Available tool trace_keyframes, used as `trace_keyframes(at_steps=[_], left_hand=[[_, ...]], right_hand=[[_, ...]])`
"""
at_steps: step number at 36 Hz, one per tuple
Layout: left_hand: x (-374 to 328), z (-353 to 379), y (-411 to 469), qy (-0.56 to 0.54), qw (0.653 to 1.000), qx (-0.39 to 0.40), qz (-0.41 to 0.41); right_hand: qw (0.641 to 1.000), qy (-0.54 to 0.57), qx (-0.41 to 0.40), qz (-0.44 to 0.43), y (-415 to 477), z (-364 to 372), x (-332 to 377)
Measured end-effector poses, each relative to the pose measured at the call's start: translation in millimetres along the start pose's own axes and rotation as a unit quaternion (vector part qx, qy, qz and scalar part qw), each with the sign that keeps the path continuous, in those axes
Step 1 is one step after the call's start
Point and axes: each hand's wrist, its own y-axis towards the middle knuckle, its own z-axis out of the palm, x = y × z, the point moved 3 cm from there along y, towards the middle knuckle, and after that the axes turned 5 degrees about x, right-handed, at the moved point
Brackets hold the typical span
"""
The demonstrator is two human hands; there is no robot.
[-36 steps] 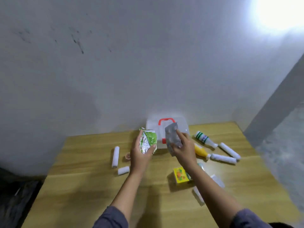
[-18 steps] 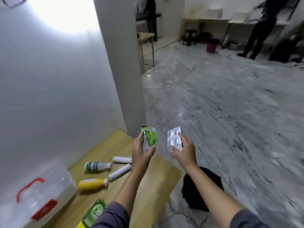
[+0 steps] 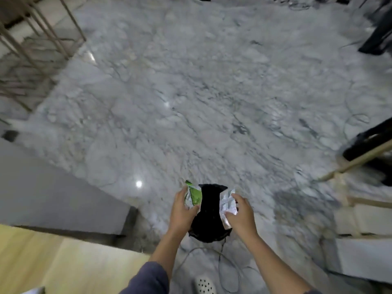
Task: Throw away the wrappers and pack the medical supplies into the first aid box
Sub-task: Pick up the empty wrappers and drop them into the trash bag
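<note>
Head cam: both hands are out over a black bag on the marble floor. L hand grips a green wrapper w/ thumb & fingers. R hand pinches a silver pill pack. The bag sits right between the two. Wood table edge at bottom left. A white shoe & a thin cable lie below the bag.

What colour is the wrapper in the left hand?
Green and silver. The wrapper in the left hand shows in the head view, the only one.
</note>
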Motion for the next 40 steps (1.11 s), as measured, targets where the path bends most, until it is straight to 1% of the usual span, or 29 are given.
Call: trace_keyframes(at_steps=[6,10,12,14,17,20,22,25,30,35,40], left_hand=[[63.4,41.5,60.4,0.051,0.996,0.051,-0.048],[97.5,65.1,84.3,0.050,0.996,0.062,-0.042],[112.2,73.4,93.8,0.056,0.995,0.081,-0.035],[120.3,78.5,98.6,0.053,0.991,0.110,-0.057],[123.5,79.1,94.2,0.061,0.983,0.138,-0.100],[113.5,70.9,81.3,0.112,0.980,0.138,-0.090],[99.2,61.9,71.7,0.142,0.976,0.149,-0.069],[71.2,40.4,59.6,0.221,0.964,0.133,-0.060],[8.7,-13.5,41.0,0.316,0.943,0.098,-0.025],[-45.6,-85.7,10.0,0.389,0.921,0.017,0.014],[-65.2,-166.2,-37.5,0.406,0.910,-0.082,0.007]], right_hand=[[0.999,-0.020,0.016,0.041,62.0,37.1,-60.1],[0.998,-0.024,0.026,0.054,92.0,64.0,-94.1],[0.998,-0.020,0.034,0.057,101.8,74.9,-106.7],[0.997,-0.017,0.050,0.062,108.8,83.4,-114.7],[0.992,-0.065,0.079,0.073,110.0,88.0,-119.1],[0.988,-0.097,0.095,0.067,100.2,80.2,-111.9],[0.985,-0.123,0.106,0.058,89.9,70.3,-99.7],[0.978,-0.166,0.118,0.038,74.1,50.7,-70.9],[0.966,-0.232,0.112,-0.036,49.6,20.6,2.3],[0.940,-0.300,0.101,-0.127,23.5,13.8,90.5],[0.903,-0.345,0.107,-0.231,-12.7,40.4,178.3]])
